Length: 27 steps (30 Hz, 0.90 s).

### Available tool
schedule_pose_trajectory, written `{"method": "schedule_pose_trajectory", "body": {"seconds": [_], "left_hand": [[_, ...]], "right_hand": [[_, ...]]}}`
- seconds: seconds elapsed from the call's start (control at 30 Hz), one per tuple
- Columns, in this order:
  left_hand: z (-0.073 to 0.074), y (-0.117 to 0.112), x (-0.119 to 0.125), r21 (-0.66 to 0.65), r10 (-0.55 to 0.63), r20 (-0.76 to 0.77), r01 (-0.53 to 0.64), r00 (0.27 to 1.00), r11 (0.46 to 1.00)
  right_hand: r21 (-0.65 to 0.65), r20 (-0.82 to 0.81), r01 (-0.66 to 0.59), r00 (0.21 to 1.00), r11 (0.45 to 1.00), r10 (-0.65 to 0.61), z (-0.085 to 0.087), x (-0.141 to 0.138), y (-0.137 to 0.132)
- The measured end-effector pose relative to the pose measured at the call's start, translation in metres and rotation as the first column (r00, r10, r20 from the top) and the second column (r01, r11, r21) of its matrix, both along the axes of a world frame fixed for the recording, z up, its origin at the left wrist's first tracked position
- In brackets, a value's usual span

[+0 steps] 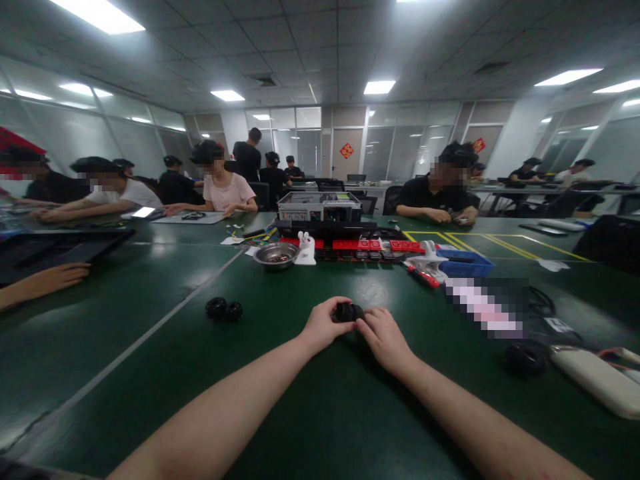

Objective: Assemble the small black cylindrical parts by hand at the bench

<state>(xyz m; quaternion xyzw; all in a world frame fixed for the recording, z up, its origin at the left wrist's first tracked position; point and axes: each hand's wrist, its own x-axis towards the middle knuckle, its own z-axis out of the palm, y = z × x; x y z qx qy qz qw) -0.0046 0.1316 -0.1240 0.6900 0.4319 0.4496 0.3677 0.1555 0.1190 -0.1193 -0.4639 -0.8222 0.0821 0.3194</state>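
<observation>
A black ringed piece (pixel 349 311) is sitting between both hands, at twelve o'clock from the wearer, over the green table (pixel 280 413). The left hand (pixel 324 325) is grasping its left side, forefinger curling over the top and thumb bracing below; the right hand (pixel 385 337) is gripping the right end with its fingertips. Blur is hiding the finer detail, so what the piece is made of is hard to tell. It is looking light and fairly stiff, perhaps a little slick, so opposite sides of the outer rim are offering the surest hold. From the hands, two glossy black round pieces (pixel 224 309) are lying at nine o'clock, a metal bowl (pixel 275 265) is standing at ten, and a red-handled tool (pixel 424 275) is resting at two.
</observation>
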Motion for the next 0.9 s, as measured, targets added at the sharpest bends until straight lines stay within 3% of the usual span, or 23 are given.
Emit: {"method": "schedule_pose_trajectory", "body": {"seconds": [0.13,0.23,0.43,0.6,0.73,0.9], "left_hand": [[0.002,-0.002,0.0,-0.019,-0.03,0.018,0.03,0.999,0.999],[0.005,-0.006,0.0,0.059,-0.058,-0.051,0.061,0.997,0.996],[0.011,-0.013,0.002,0.192,0.037,-0.189,0.0,0.981,0.981],[0.004,-0.002,-0.002,0.028,0.024,-0.125,-0.02,0.992,0.999],[-0.002,0.009,-0.007,-0.093,-0.033,-0.092,0.024,0.995,0.995],[-0.003,0.01,-0.006,-0.113,-0.045,-0.037,0.04,0.998,0.993]], "right_hand": [[-0.095,-0.136,0.02,0.99,0.995,-0.033,-0.002,0.001,0.003],[-0.189,-0.159,0.067,0.983,0.98,-0.098,-0.004,0.002,0.008],[-0.111,-0.143,0.015,0.989,0.994,-0.031,-0.004,0.006,0.011],[0.022,-0.114,-0.078,0.99,0.997,0.08,-0.004,0.007,0.008],[0.133,-0.06,-0.075,0.995,0.988,0.083,0.002,0.003,-0.002],[0.123,-0.064,-0.076,0.994,0.989,0.085,0.001,0.002,-0.004]]}}
